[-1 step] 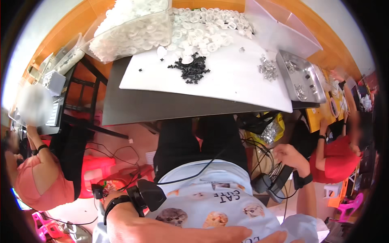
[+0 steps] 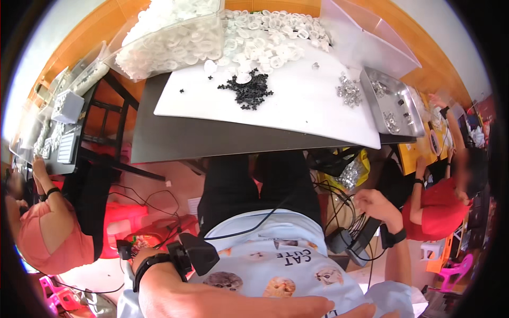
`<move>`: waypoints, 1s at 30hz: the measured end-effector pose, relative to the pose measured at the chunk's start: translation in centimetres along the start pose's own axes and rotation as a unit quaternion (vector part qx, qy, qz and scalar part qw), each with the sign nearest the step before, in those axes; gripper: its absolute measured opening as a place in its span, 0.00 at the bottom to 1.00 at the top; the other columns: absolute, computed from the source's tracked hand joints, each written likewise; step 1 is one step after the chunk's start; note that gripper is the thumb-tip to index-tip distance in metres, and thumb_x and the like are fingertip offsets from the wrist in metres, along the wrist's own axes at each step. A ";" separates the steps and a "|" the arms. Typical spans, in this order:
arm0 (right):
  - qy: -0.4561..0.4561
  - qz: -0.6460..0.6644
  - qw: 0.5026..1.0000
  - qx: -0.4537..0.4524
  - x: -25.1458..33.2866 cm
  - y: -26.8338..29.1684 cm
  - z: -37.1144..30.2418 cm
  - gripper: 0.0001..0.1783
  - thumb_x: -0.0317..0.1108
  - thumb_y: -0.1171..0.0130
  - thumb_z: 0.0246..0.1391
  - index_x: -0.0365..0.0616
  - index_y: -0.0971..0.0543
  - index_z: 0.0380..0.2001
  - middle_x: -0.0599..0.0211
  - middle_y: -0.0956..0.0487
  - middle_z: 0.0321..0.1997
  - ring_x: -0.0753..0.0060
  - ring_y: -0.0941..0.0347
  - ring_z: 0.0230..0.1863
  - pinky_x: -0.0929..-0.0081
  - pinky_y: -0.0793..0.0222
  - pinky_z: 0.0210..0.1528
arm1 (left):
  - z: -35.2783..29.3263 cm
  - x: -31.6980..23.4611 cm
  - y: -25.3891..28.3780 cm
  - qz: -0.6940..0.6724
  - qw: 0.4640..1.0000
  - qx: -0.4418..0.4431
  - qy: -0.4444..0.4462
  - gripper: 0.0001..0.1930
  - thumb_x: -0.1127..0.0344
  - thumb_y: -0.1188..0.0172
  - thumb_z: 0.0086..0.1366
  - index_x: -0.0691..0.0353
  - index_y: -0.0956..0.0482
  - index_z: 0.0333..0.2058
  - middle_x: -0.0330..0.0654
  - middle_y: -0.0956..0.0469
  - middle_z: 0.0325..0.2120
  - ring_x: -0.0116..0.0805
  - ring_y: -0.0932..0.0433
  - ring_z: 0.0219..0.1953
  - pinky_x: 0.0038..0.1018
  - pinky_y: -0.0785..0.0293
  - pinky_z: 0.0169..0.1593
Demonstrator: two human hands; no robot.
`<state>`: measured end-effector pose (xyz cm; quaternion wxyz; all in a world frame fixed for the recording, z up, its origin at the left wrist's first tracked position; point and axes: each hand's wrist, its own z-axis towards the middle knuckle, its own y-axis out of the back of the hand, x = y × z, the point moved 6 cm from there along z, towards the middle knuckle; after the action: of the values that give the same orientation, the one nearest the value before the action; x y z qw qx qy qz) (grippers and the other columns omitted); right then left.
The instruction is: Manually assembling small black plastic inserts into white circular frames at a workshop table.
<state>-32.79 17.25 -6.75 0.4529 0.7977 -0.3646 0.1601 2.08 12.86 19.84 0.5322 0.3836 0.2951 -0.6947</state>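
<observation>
My left hand (image 2: 238, 306) lies across the lower edge in front of my light blue shirt (image 2: 249, 273), fingers stretched toward the right. They are partly cut off by the frame, and nothing shows in them. A black strap with a camera-like device (image 2: 193, 254) sits by that wrist. My right hand (image 2: 375, 204) hangs low on the right beside a bundle of black cables (image 2: 344, 204), fingers loosely curved around nothing visible. Black parts (image 2: 249, 91) are heaped on a white board (image 2: 196, 103), away from both hands. Small silvery metal pieces (image 2: 349, 91) lie farther right on it.
Translucent rings (image 2: 265, 47) cover the board's far side. A clear bin (image 2: 169, 50) of them stands left of a second bin (image 2: 366, 40). A metal tray (image 2: 393, 100) sits right. Co-workers work on the left (image 2: 55, 228) and right (image 2: 437, 212). A yellow bag (image 2: 358, 172) hangs below the table.
The whole view has shifted very slightly to the left. Both of my hands stay in nearly the same place.
</observation>
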 end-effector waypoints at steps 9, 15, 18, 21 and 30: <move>0.119 0.140 0.983 -0.023 13.3 1.5 -0.6 0.09 0.30 0.49 0.61 0.34 0.25 0.37 0.68 0.23 0.24 0.81 0.27 0.25 0.82 0.32 0.28 | 1.6 4.7 -4.2 -0.077 0.939 0.241 -0.231 0.15 0.70 0.41 0.51 0.66 0.23 0.40 0.50 0.22 0.33 0.41 0.22 0.32 0.23 0.24 0.32; 0.429 0.130 0.836 -0.317 23.1 4.9 -3.2 0.15 0.31 0.52 0.60 0.32 0.27 0.46 0.57 0.23 0.36 0.75 0.27 0.30 0.80 0.30 0.32 | 4.1 13.9 -3.2 -0.038 0.923 0.382 0.032 0.33 0.69 0.40 0.59 0.73 0.44 0.61 0.60 0.37 0.57 0.54 0.32 0.56 0.39 0.33 0.58; 0.608 0.072 0.735 -0.290 27.2 4.3 -3.2 0.35 0.55 0.53 0.58 0.27 0.31 0.51 0.42 0.27 0.51 0.50 0.29 0.49 0.59 0.32 0.50 | 3.2 14.8 -4.5 -0.222 0.920 0.319 0.057 0.50 0.61 0.40 0.62 0.65 0.72 0.66 0.61 0.50 0.61 0.52 0.44 0.64 0.41 0.43 0.63; 0.636 0.010 0.726 -0.260 30.0 3.1 -2.1 0.48 0.71 0.65 0.56 0.32 0.36 0.58 0.41 0.34 0.59 0.48 0.36 0.60 0.56 0.44 0.62 | 5.2 14.9 -4.7 -0.319 0.921 0.207 0.091 0.55 0.60 0.37 0.60 0.64 0.77 0.65 0.56 0.53 0.64 0.48 0.47 0.65 0.42 0.44 0.63; 0.644 0.028 0.729 -0.228 32.2 -0.8 0.7 0.41 0.61 0.65 0.62 0.32 0.41 0.62 0.35 0.44 0.65 0.42 0.46 0.66 0.55 0.55 0.67 | 4.3 18.5 -5.4 -0.413 0.883 0.121 0.187 0.41 0.45 0.58 0.68 0.61 0.67 0.67 0.54 0.51 0.64 0.51 0.45 0.65 0.43 0.38 0.59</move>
<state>-10.26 2.83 11.24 0.7429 0.3650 -0.0332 0.5601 -6.67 1.26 6.49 0.0809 0.4112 0.4345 -0.7972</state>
